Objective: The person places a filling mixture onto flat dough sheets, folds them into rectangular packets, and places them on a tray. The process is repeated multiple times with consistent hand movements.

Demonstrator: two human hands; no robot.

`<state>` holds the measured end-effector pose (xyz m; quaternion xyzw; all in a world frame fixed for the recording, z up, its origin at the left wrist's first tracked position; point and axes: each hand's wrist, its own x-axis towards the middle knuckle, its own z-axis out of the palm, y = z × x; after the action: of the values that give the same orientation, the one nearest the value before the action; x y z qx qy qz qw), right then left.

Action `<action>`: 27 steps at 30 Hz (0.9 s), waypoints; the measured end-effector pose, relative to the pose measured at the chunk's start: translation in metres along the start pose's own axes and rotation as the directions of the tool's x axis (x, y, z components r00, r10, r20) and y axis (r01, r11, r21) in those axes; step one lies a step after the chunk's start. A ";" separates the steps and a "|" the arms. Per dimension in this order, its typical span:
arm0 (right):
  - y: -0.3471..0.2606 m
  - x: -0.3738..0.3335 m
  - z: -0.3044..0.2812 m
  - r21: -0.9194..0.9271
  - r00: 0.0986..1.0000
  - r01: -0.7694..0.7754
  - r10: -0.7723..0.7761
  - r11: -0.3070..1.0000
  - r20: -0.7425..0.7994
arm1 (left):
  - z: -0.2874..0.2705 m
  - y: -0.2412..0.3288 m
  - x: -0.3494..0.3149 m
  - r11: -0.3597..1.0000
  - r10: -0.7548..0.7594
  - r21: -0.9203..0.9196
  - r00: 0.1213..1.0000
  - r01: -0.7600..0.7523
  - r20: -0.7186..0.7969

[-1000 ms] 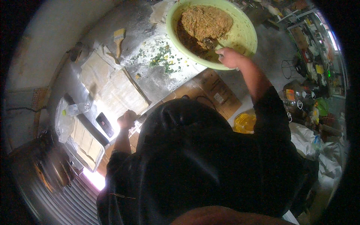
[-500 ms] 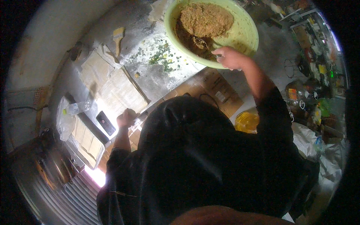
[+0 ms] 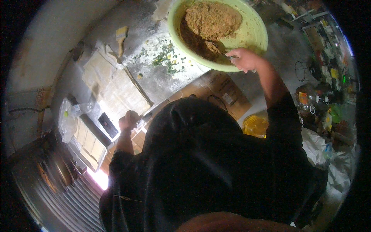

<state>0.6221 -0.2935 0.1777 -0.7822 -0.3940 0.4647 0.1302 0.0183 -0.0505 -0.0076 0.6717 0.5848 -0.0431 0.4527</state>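
Observation:
My right hand point(image 3: 247, 60) is closed on the handle of a spoon point(image 3: 220, 50) at the near rim of a large pale-green basin point(image 3: 254, 33). The spoon's end carries a lump of brown filling, beside the big mound of filling point(image 3: 212, 20) in the basin. My left hand point(image 3: 128, 120) is closed at the table's near edge, next to stacked pale dough sheets point(image 3: 123, 89). Something dark and narrow shows beside its fingers; what it grips, if anything, is not clear. Chopped green bits point(image 3: 166, 57) lie scattered over white flour between the sheets and the basin.
A flat brush point(image 3: 121, 38) lies beyond the sheets. At left are a phone point(image 3: 108, 125) and a tray point(image 3: 89, 145) of pale pieces. A cardboard box point(image 3: 226, 92) and a yellow oil container point(image 3: 255, 125) stand below the table edge, with large bottles point(image 3: 305, 96) at right.
My right hand has shifted slightly right, and the spoon's end now shows a fuller lump of filling. The left hand has moved slightly left.

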 end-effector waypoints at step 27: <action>0.033 -0.036 0.010 0.831 0.985 0.112 0.049 0.545 -0.165 | 0.004 -0.029 0.011 0.995 0.049 -0.085 0.991 -0.059 -0.122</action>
<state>0.6206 -0.3438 0.1760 -0.6545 -0.1262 0.5258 0.5285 -0.0001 -0.0472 -0.0324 0.6679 0.5938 0.0354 0.4472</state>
